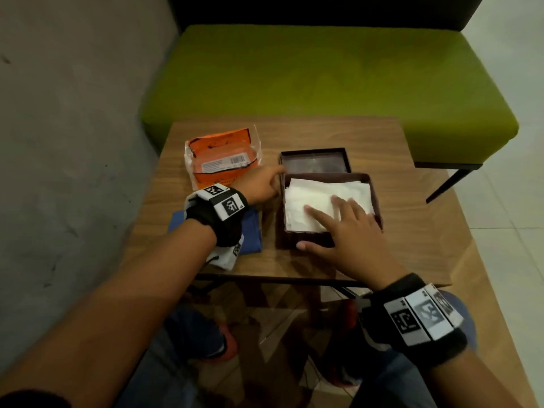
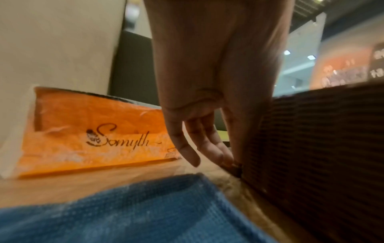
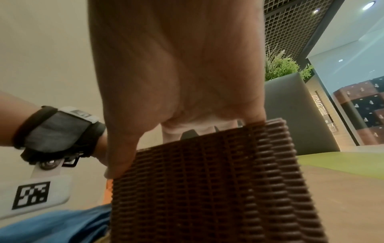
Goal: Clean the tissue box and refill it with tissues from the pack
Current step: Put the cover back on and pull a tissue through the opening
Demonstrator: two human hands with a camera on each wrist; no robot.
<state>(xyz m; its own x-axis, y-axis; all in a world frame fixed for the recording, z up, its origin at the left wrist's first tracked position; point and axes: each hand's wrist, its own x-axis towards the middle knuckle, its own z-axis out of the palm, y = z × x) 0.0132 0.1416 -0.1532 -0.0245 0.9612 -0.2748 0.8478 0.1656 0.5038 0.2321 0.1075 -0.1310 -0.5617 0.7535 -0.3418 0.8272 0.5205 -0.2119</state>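
A brown woven tissue box stands open on the wooden table, with white tissues lying in it. Its lid rests upside down just behind. My right hand lays straight fingers flat on the tissues, thumb against the near wall outside. My left hand touches the box's left wall with extended fingers. In the left wrist view, the fingertips meet the box near the tabletop. The orange tissue pack lies at the far left. The right wrist view shows the palm over the box.
A folded blue cloth lies on the table under my left wrist, beside the box. A green bench runs along the table's far edge, and a grey wall stands at the left. My knees show below the near edge.
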